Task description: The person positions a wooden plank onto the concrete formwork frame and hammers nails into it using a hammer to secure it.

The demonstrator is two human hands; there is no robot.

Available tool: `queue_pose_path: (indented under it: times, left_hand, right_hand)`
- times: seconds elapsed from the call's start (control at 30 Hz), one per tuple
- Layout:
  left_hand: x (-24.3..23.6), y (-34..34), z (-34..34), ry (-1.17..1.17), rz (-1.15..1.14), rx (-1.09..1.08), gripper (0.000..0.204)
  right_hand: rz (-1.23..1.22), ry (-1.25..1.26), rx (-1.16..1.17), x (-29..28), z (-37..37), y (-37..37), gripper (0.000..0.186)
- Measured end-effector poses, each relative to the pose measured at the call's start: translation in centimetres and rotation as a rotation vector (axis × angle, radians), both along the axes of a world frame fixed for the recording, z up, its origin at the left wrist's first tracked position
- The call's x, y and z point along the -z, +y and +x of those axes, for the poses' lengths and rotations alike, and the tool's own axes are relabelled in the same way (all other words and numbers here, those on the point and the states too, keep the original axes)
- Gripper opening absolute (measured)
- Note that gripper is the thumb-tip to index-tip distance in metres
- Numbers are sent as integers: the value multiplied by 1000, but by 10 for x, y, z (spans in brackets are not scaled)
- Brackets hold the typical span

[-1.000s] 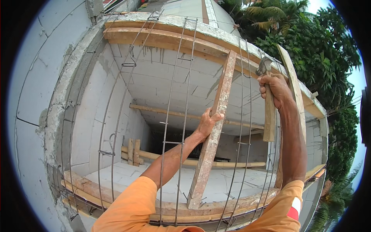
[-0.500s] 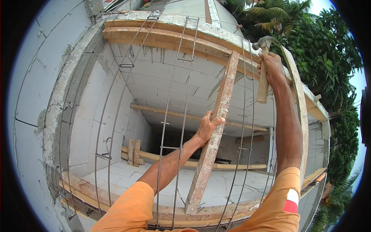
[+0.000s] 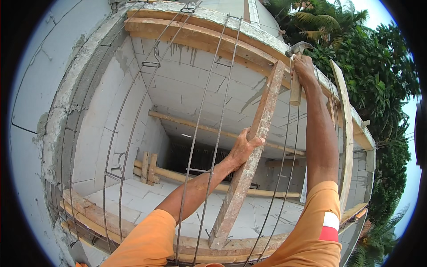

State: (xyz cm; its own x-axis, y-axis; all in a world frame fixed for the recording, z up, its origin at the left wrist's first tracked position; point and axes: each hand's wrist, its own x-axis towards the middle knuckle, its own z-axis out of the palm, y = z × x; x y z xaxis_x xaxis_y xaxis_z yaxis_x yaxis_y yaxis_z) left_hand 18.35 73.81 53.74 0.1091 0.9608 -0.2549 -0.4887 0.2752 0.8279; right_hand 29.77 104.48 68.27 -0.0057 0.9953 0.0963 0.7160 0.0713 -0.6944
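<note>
A mortar-stained wooden beam [image 3: 242,184] spans the opening between the far and near formwork boards. My left hand [image 3: 243,149] grips it around its middle, thumb over the top edge. My right hand [image 3: 303,69] is closed around the wooden handle of a claw hammer [image 3: 295,91], high up near the metal head. The hammer is held just right of the beam's far end, its handle hanging down. Whether the head touches anything there I cannot tell.
Pairs of thin steel rebar [image 3: 200,115] cross the opening on both sides of my arms. A second plank [image 3: 346,133] stands to the right. Below lies a deep block-walled space with bamboo poles [image 3: 213,183]. A rough concrete edge [image 3: 71,84] runs along the left; trees [image 3: 378,84] rise at right.
The hammer and my right hand have shifted slightly left and down, nearer the beam's far end. My left hand keeps its hold on the beam. The whole view has turned a little.
</note>
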Motion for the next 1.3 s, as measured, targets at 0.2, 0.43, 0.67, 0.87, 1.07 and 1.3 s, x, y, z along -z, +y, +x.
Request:
queue_pose_path:
  times: [0.2,0.43,0.67,0.87,1.07,1.3]
  left_hand:
    - [4,5,7,-35,26,32,95]
    - [-2,4,7,83,72,-2,85]
    - [4,7,35,-58,57,133,87]
    - [26,9,24,-76,-17,115,83]
    - [29,6,16,-27,16,52,84]
    - [14,3,10,-34,41,49,80]
  right_hand:
    - [215,143,123,-46,-1,-12,28]
    - [-66,379,116,12,12,-91,23]
    - [47,123,80,16,35,-106,30]
    - [14,49,38,-3,32,-128,28]
    - [-66,209,110,5,44,-141,30]
    - [-114,400,194,-8,60,-160,29]
